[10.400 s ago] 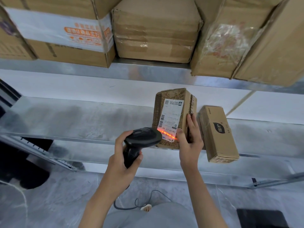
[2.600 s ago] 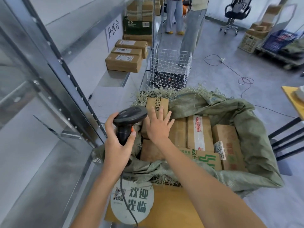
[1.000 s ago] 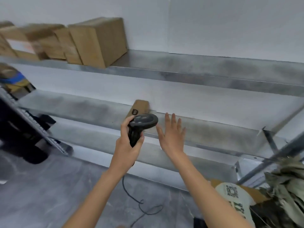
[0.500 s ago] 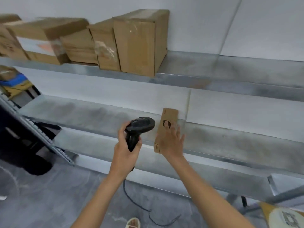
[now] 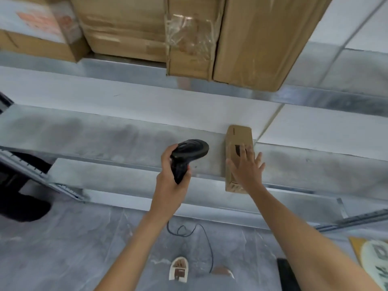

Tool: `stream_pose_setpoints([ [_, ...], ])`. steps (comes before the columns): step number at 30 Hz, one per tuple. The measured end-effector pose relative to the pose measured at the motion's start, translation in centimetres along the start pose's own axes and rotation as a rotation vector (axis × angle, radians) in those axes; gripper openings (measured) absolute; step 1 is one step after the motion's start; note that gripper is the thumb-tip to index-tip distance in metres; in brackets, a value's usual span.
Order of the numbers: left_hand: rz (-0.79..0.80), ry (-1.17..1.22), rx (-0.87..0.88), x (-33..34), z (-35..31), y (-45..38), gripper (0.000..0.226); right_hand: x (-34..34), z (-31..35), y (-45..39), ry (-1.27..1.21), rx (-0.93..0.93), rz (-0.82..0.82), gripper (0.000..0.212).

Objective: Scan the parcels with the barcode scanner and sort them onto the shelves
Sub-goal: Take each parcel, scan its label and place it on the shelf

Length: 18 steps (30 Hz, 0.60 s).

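The long, narrow brown cardboard parcel (image 5: 238, 158) lies on the middle galvanised metal shelf (image 5: 105, 139), its long axis running from the shelf's front lip back to the white wall, with its near end jutting slightly over the edge. The right hand (image 5: 246, 170) rests on its top face toward the near end, fingers straight and spread, pressing rather than clasping, so the parcel extends directly ahead of the fingertips along the line of the forearm. This hand is plainly the nearer one, and a push straight along the box's length looks like what would seat it fully on the shelf. To the left, well apart from the parcel, the left hand (image 5: 170, 181) has its fingers curled round the grip of the black handheld barcode scanner (image 5: 186, 154), whose head points right toward the box; its dark cable (image 5: 206, 240) trails to the grey floor. Larger taped brown cartons (image 5: 189, 34) crowd the upper shelf overhead.
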State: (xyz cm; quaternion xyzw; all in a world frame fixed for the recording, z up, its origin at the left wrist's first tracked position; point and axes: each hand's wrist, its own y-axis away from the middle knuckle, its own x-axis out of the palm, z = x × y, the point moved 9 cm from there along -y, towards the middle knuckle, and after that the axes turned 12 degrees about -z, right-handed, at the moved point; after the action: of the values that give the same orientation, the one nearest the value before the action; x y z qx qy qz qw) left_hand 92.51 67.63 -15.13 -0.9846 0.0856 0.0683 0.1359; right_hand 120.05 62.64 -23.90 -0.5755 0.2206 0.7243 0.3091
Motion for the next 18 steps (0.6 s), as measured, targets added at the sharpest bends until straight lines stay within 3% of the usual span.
stream_pose_setpoints([
  [5, 0.025, -0.001, -0.025, -0.5, 1.6, -0.6, 0.063, 1.8, -0.6, 0.3, -0.019, 0.135, 0.023, 0.081],
  [13, 0.026, 0.042, -0.055, -0.3, 3.1, -0.9, 0.07, 1.3, 0.5, 0.2, 0.056, 0.145, -0.108, 0.076],
  [18, -0.009, 0.074, -0.094, -0.3, 3.8, -0.3, 0.069, 1.2, 1.0, 0.6, -0.089, 0.177, -0.101, 0.074],
])
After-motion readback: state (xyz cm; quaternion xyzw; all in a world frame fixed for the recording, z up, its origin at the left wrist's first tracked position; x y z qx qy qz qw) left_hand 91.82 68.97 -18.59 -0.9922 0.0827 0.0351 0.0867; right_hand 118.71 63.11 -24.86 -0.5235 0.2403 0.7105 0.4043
